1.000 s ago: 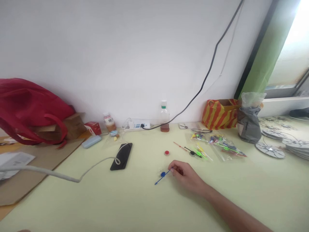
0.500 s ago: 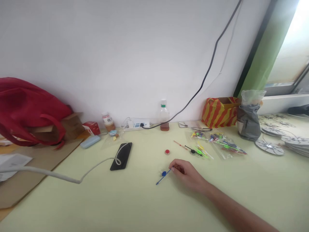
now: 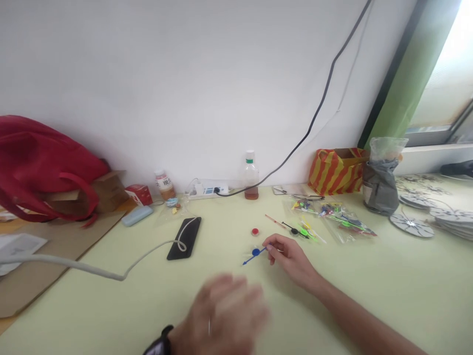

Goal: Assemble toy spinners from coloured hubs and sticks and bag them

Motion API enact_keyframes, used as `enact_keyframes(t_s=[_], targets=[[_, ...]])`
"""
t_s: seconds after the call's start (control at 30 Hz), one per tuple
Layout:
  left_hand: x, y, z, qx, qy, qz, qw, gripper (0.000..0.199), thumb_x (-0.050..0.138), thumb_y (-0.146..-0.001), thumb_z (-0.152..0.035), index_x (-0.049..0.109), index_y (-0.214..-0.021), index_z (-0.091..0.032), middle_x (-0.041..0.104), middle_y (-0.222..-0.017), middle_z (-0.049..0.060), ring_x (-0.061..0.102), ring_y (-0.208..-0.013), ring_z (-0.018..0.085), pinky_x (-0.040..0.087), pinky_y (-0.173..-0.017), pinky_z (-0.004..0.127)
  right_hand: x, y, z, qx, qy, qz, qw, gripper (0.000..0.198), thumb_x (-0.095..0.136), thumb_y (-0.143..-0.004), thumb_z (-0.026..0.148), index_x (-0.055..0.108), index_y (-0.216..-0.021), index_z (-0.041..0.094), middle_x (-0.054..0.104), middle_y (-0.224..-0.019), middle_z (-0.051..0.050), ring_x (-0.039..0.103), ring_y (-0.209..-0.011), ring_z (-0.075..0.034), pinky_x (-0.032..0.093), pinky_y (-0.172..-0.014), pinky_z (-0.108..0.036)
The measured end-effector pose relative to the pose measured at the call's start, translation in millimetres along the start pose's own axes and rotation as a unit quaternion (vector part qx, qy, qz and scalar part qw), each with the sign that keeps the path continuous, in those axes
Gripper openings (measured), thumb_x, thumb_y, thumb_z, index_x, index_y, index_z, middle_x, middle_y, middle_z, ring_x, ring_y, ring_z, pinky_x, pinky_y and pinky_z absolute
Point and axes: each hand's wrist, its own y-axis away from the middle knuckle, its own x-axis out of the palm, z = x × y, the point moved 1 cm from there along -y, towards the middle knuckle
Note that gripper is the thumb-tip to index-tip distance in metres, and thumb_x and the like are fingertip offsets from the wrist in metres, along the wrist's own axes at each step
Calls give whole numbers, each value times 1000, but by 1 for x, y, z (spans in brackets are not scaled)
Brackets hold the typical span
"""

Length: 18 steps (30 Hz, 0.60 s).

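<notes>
My right hand [image 3: 290, 259] pinches one end of a blue plastic spinner arrow [image 3: 255, 252], which has a round hub in its middle and a pointed tip toward the lower left. A clear piece shows partly behind the hub. My left hand [image 3: 229, 313], smeared by motion, is in the foreground below the arrow, apart from it; its fingers are too blurred to read. Beyond the arrow lies a small red round piece [image 3: 255, 231]. Farther right are a red thin stick [image 3: 275, 221], a black arrow [image 3: 294, 230] and a green arrow [image 3: 306, 230].
Bags of colourful small parts [image 3: 347, 224] lie at the right, near a striped bag [image 3: 336, 171] and round discs [image 3: 412, 226]. A black phone [image 3: 185, 239] with a pale cable [image 3: 155, 246] lies left of centre. A bottle [image 3: 252, 177] stands by the wall.
My left hand has come into view from below. The blue arrow, in my right hand, has moved slightly up and right and turned to show its pointed tip and hub face.
</notes>
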Motion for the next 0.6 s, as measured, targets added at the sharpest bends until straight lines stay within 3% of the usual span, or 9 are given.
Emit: enact_keyframes(t_s=[0.07,0.1,0.17,0.27,0.37,0.47,0.53,0.6], targets=[[5,-27,20,-79,35,6,996,41,57,-100,-42,59,-140,-33,59,-144,7,54,-131,30,40,-114,48,-1,0,2,-4,-13,3,1000,37,61,-93,54,65,-96,18,60,-74,-2,58,-67,-16,50,-65,-32],[10,-40,31,-148,64,3,987,45,53,-102,-41,54,-146,-30,54,-149,10,51,-134,31,39,-114,49,-1,0,3,-5,-19,7,1000,38,61,-92,55,65,-96,18,60,-74,-2,58,-67,-16,49,-65,-32],[22,-58,48,-264,187,65,944,47,50,-102,-48,55,-145,-28,55,-148,12,57,-127,31,46,-106,48,-2,0,4,-8,-30,17,999,38,62,-93,56,66,-96,18,60,-73,-1,57,-67,-16,49,-65,-31],[39,-67,61,-298,380,159,861,50,56,-100,-51,60,-142,-23,65,-134,15,61,-120,30,48,-100,43,-3,-1,5,-17,-45,32,998,35,63,-93,54,66,-96,19,60,-73,-1,57,-68,-16,49,-66,-31],[47,-64,64,-295,470,166,815,46,65,-96,-47,66,-134,-21,69,-124,14,65,-109,25,50,-94,38,-3,-1,6,-25,-48,37,998,33,63,-94,52,66,-94,19,60,-74,-1,57,-68,-15,49,-65,-30],[50,-59,67,-303,461,125,825,41,74,-91,-43,70,-124,-19,72,-110,11,66,-95,20,51,-87,33,-3,1,8,-37,-31,20,999,30,63,-94,50,66,-103,21,63,-89,-4,59,-73,-16,52,-67,-31],[51,-57,68,-302,437,90,843,39,78,-87,-43,72,-115,-18,73,-100,9,66,-88,19,51,-83,32,-4,3,10,-55,19,-10,998,31,61,-95,47,64,-115,23,62,-108,-7,61,-81,-16,53,-70,-30],[50,-58,69,-298,420,69,854,38,81,-84,-44,73,-109,-16,74,-95,8,66,-84,19,52,-83,32,-6,5,13,-77,81,-28,993,34,58,-97,43,62,-125,26,59,-114,-8,59,-83,-16,53,-70,-29]])
